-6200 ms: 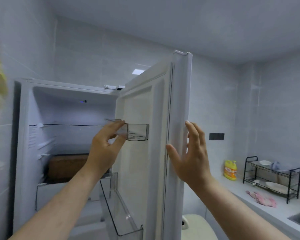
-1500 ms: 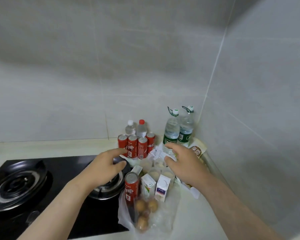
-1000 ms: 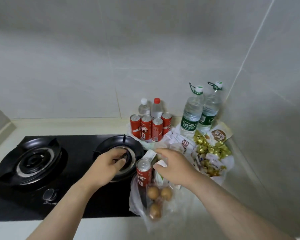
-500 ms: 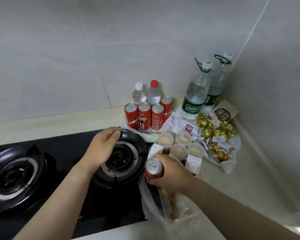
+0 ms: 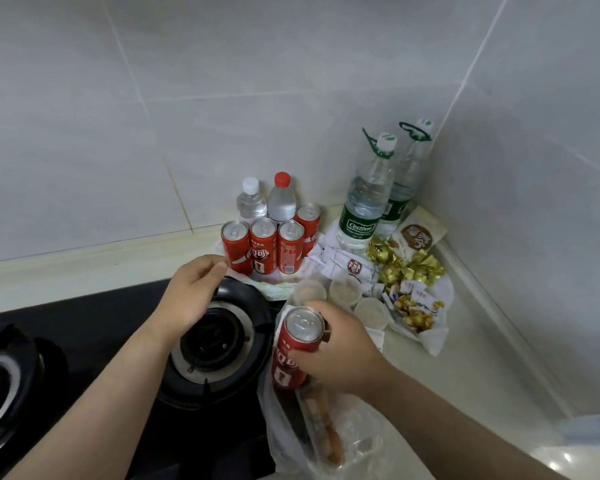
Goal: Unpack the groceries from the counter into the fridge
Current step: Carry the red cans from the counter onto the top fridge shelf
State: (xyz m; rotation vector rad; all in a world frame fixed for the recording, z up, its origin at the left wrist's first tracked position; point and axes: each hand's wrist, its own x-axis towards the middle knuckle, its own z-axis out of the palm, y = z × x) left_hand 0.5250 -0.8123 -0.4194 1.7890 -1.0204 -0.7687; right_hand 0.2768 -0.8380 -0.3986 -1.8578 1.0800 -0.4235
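My right hand [image 5: 340, 351] grips a red soda can [image 5: 293, 348] near the counter's front, fingers wrapped round its side. Under it lies a clear plastic bag [image 5: 326, 438] with brownish items inside. My left hand [image 5: 191, 296] hovers over the right burner, fingers loosely curled and holding nothing, its fingertips close to the leftmost of several red cans [image 5: 236, 247] standing by the wall. Behind them stand two small bottles [image 5: 267, 202]; two large water bottles [image 5: 364, 209] fill the corner. The fridge is out of view.
A black gas hob [image 5: 84, 341] with two burners takes the left. Small lidded cups [image 5: 343, 292], white sachets [image 5: 340, 268], gold-wrapped sweets [image 5: 402, 268] and a snack pouch [image 5: 416, 237] crowd the corner of the beige counter [image 5: 465, 375]. Tiled walls close off the back and right.
I turned from the open fridge to the counter. My right hand closed round the front red can and has lifted it slightly; my left hand moved forward toward the cans by the wall.
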